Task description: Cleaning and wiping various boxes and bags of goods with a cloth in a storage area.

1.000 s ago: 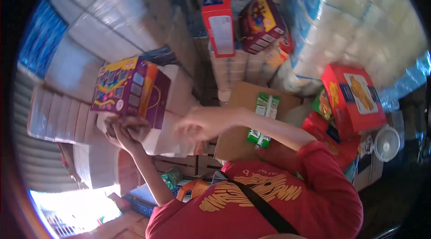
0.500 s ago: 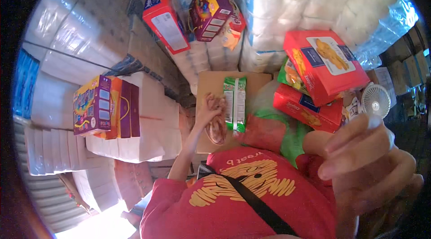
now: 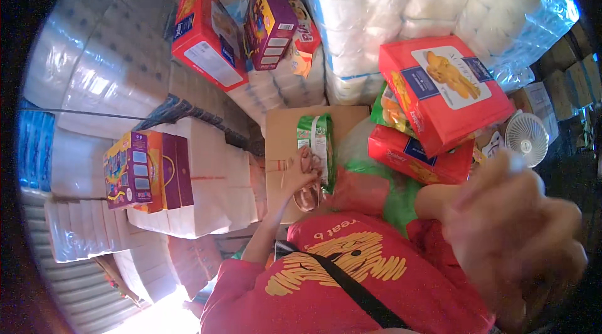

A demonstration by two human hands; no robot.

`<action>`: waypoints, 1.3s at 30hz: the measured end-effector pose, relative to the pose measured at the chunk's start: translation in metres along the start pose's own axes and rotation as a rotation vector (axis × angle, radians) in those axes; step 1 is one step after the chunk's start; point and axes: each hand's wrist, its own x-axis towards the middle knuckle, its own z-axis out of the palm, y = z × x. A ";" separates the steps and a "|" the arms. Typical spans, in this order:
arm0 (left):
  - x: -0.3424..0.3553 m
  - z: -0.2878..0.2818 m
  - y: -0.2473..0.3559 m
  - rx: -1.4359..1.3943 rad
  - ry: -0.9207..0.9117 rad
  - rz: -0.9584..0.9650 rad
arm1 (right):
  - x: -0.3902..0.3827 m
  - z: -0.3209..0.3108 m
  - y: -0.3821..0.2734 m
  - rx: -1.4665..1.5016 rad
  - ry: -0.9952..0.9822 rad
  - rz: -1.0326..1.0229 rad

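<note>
My left hand (image 3: 303, 171) is over the cardboard box (image 3: 279, 146), its fingers curled round a shiny brown thing (image 3: 307, 197) whose kind I cannot make out. Right beside these fingers lies a green packet (image 3: 306, 124), with a pale strip running along its length. The hand partly covers the packet's lower left. My right hand (image 3: 514, 233) is raised close to the camera on the right, away from the box. Motion smears its fingers, and I cannot see whether anything is between them.
On the right, red boxes (image 3: 448, 86) are stacked beside a white fan (image 3: 527, 139). A green and red plastic bag (image 3: 364, 190) lies against the cardboard box. Purple boxes (image 3: 128, 171) stand at left, with another red box (image 3: 210, 39) behind. Plastic-wrapped white bundles (image 3: 364, 14) surround everything.
My left hand has shifted toward the green packet with the brown thing, and the packet now sits tilted. My right hand has moved and is more blurred. The whole view has turned slightly.
</note>
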 end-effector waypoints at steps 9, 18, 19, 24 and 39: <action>0.020 -0.052 -0.016 -1.057 0.293 -0.262 | -0.154 -0.029 0.223 -0.454 -0.279 0.719; 0.026 0.022 -0.020 -1.160 0.273 -0.196 | -0.235 -0.041 0.293 -0.334 -0.177 1.195; 0.024 0.021 -0.016 -1.244 0.356 -0.208 | -0.231 -0.040 0.291 -0.373 -0.185 1.218; 0.003 -0.027 0.049 -1.193 0.373 -0.179 | -0.199 -0.029 0.238 -0.059 0.086 1.172; 0.018 -0.189 0.275 -0.326 0.877 0.877 | -0.081 -0.037 0.160 1.235 0.004 1.066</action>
